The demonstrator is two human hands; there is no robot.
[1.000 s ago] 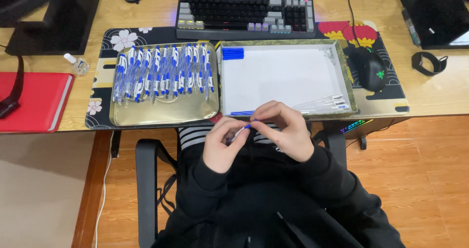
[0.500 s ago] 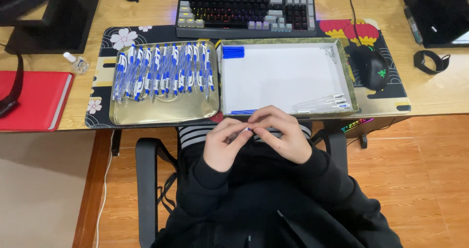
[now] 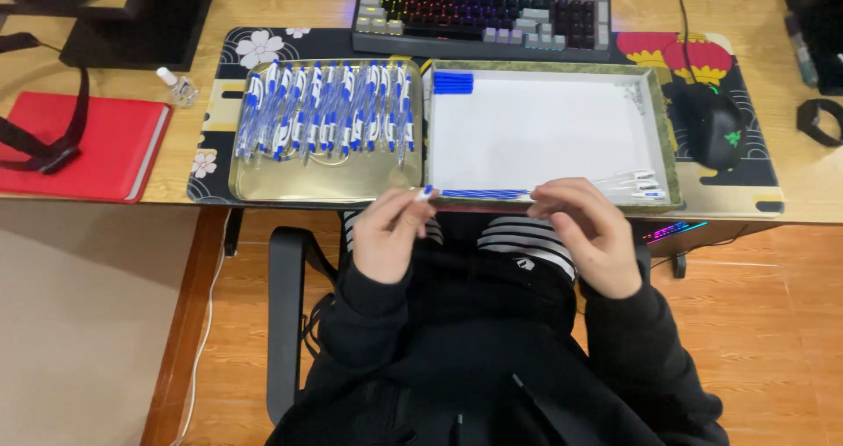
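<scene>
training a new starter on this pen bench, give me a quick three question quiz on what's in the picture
1. True or false: the left hand holds a pen with a blue tip.
2. Which tray holds the row of assembled blue and white pens? A) the gold tray on the left B) the white-lined tray on the right
3. Fill in: the right hand is at the near edge of the ____ tray.

Key
1. True
2. A
3. white-lined; whether its fingers grip anything cannot be told.
</scene>
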